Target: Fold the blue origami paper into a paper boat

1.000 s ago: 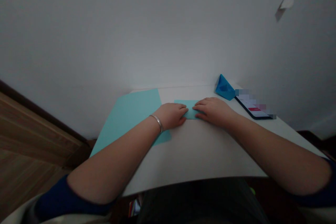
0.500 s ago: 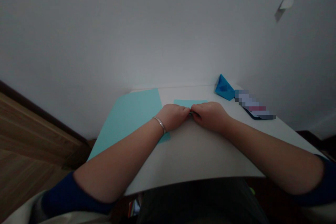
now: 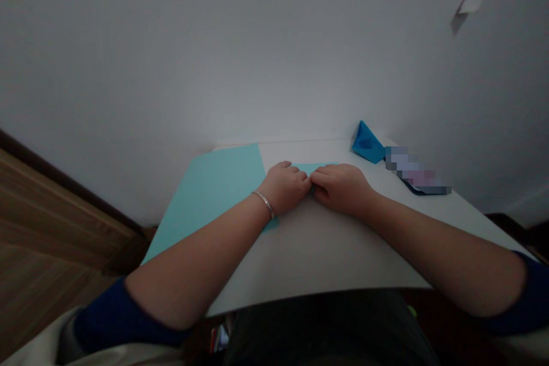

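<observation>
My left hand (image 3: pixel 286 187) and my right hand (image 3: pixel 341 187) meet at the middle of the white table, both with fingers curled closed. Between and behind them shows a strip of light teal paper (image 3: pixel 317 167); the hands cover most of it. The fingers of both hands press on this paper along its near side, where a fold may lie hidden. A larger teal sheet (image 3: pixel 218 183) lies flat to the left, partly under my left forearm and wrist, which wears a silver bracelet (image 3: pixel 265 203).
A folded blue paper boat (image 3: pixel 368 144) stands at the table's back right. Beside it lies a phone (image 3: pixel 418 174) with a blurred screen. The white table (image 3: pixel 334 257) backs onto a grey wall (image 3: pixel 257 57). Wooden furniture (image 3: pixel 51 240) is at the left.
My left hand has turned, its fingers now lying further forward over the paper. My right hand has shifted slightly, staying close against the left. The boat and phone lie as before.
</observation>
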Action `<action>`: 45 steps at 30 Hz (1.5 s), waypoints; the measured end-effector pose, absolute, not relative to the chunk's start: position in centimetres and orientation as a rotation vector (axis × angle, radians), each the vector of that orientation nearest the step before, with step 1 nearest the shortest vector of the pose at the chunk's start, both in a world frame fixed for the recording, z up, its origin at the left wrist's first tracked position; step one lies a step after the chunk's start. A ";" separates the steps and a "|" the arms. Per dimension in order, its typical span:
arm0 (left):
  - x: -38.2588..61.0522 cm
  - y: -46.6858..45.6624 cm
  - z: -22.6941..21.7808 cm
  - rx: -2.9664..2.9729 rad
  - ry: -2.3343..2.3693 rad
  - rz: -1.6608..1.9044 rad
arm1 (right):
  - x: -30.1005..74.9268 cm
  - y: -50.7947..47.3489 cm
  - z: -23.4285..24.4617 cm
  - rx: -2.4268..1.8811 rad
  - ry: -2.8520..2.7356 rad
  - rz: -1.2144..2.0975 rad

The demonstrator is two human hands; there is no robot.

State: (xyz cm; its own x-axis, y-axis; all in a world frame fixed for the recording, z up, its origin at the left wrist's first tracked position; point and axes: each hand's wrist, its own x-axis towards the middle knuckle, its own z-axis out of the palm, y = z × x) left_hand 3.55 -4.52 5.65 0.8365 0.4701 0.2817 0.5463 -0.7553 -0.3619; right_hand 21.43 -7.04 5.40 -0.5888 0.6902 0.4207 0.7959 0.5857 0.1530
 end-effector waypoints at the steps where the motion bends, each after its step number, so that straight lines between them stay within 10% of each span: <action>1: 3.6 -4.5 5.6 -2.576 -0.754 -0.243 | 21.5 -7.0 5.4 -1.209 -2.500 -0.474; 45: 1.9 -3.6 6.8 -2.434 -0.832 -0.270 | 24.3 -6.2 5.5 -1.688 -2.323 -0.357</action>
